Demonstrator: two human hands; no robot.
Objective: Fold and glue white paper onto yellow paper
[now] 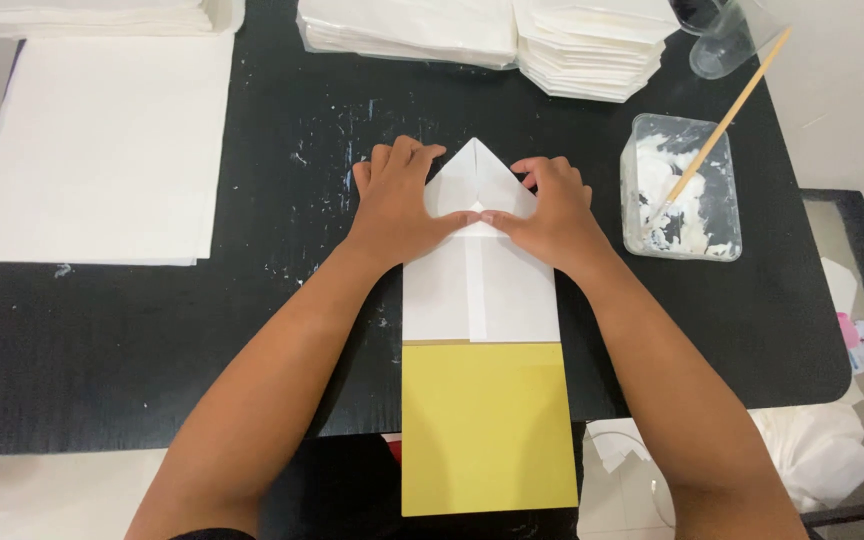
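A white paper bag (480, 290) lies on the black table (132, 340), its far end folded into a point. A yellow card (487, 425) sticks out of its near open end. My left hand (399, 200) presses flat on the left flap of the pointed fold. My right hand (550, 212) presses on the right flap. Both thumbs meet at the centre seam of the bag.
A stack of large white sheets (102, 140) lies at the left. Piles of folded white bags (412, 28) (592, 45) sit at the far edge. A clear tub of white paste (680, 190) with a wooden-handled brush (722, 125) stands at the right, beside a clear cup (717, 40).
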